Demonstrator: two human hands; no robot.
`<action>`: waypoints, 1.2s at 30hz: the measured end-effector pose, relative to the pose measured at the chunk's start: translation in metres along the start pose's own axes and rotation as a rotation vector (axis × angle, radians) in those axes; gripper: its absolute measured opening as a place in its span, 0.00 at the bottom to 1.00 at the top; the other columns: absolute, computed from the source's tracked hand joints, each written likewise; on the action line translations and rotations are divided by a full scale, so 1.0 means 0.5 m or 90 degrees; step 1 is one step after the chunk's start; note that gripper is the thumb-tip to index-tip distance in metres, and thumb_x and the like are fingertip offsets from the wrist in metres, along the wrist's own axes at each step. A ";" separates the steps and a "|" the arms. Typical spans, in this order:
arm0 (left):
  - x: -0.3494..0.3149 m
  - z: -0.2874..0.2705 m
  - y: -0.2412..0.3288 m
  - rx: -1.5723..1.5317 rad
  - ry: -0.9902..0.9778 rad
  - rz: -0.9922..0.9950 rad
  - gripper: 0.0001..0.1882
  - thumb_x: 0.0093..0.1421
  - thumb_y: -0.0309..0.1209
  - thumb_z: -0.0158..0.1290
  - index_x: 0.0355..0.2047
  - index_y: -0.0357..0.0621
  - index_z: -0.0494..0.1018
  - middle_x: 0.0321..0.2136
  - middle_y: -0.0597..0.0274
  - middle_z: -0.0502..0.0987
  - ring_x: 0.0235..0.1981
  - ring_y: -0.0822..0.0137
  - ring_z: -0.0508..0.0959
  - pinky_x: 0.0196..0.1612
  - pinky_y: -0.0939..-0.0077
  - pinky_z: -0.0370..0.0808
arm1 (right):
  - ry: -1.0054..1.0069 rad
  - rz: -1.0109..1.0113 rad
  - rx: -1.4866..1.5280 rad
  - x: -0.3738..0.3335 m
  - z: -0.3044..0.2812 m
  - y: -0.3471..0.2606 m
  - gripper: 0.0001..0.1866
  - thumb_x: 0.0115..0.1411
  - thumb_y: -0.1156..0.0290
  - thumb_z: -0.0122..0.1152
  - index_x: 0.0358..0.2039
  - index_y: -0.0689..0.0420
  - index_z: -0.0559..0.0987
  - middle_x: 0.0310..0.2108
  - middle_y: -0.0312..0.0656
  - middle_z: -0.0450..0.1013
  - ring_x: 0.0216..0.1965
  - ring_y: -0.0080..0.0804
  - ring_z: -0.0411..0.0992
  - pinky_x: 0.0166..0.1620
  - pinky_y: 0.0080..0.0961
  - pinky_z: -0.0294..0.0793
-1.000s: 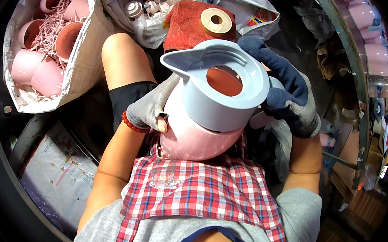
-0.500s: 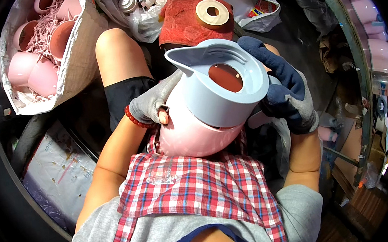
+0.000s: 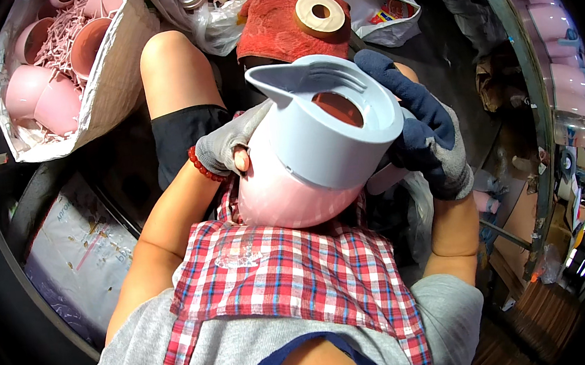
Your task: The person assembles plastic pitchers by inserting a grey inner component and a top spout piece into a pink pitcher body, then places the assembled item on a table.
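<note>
A jug with a round pink body and a light blue spouted collar (image 3: 335, 147) rests in my lap, tilted, its spout toward the upper left. Through the collar's round opening the inside looks reddish brown. My left hand (image 3: 236, 142), in a grey glove with bare fingertips, is closed against the jug's left side. On the right, my right hand (image 3: 428, 127), in a grey and navy glove, grips the jug at the collar and handle side. Part of the handle is hidden behind the glove.
A white woven sack (image 3: 118, 87) at upper left holds pink jug bodies and shredded strips. Ahead, a red cloth-covered block (image 3: 267, 26) bears a cream ring (image 3: 321, 15). Behind it stand plastic bags (image 3: 389, 11) with white parts. Pink jugs (image 3: 551, 20) line a metal frame at right.
The jug has tilted a little more, so less of its opening shows. Both hands keep their hold. The whole view has shifted slightly.
</note>
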State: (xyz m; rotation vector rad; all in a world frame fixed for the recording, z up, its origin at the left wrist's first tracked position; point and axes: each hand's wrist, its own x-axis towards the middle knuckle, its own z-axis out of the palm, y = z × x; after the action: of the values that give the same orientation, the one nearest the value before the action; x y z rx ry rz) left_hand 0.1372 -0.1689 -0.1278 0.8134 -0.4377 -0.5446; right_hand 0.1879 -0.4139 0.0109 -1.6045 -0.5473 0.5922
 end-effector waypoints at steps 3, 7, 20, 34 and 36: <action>0.002 0.016 0.020 -0.014 0.034 -0.009 0.67 0.31 0.55 0.69 0.64 0.34 0.44 0.62 0.53 0.53 0.63 0.61 0.53 0.63 0.67 0.49 | 0.053 0.054 -0.014 -0.002 0.008 -0.008 0.44 0.52 0.47 0.62 0.58 0.68 0.61 0.56 0.47 0.64 0.49 0.24 0.66 0.47 0.16 0.64; -0.003 0.008 0.025 0.020 0.024 0.019 0.67 0.32 0.55 0.69 0.64 0.34 0.43 0.63 0.53 0.52 0.64 0.62 0.52 0.63 0.67 0.48 | 0.050 0.135 -0.029 -0.003 0.003 -0.032 0.43 0.52 0.48 0.63 0.58 0.68 0.62 0.54 0.43 0.66 0.35 0.14 0.67 0.35 0.09 0.62; -0.007 0.001 0.015 0.032 0.019 0.035 0.64 0.34 0.55 0.68 0.62 0.33 0.48 0.60 0.53 0.57 0.62 0.62 0.56 0.62 0.68 0.50 | 0.093 -0.004 -0.081 -0.002 0.016 -0.032 0.46 0.48 0.46 0.65 0.57 0.69 0.62 0.55 0.45 0.65 0.43 0.23 0.69 0.44 0.18 0.66; 0.027 0.028 0.065 0.114 0.039 0.135 0.67 0.34 0.63 0.64 0.63 0.33 0.44 0.61 0.51 0.55 0.63 0.61 0.54 0.63 0.66 0.48 | 0.033 0.059 -0.037 0.008 0.018 -0.031 0.45 0.50 0.45 0.63 0.58 0.66 0.63 0.53 0.42 0.67 0.41 0.19 0.66 0.41 0.16 0.64; 0.043 0.039 0.093 0.105 0.056 0.192 0.67 0.34 0.61 0.66 0.63 0.34 0.43 0.59 0.52 0.58 0.61 0.62 0.57 0.63 0.67 0.51 | 0.031 0.022 -0.018 0.018 0.021 -0.016 0.43 0.51 0.49 0.63 0.58 0.65 0.62 0.52 0.39 0.68 0.35 0.14 0.65 0.35 0.12 0.62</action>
State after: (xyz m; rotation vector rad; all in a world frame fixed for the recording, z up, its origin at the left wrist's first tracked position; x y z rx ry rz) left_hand 0.1562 -0.1665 -0.0767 0.9055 -0.5173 -0.1935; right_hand 0.1877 -0.3993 0.0171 -1.6543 -0.4946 0.5727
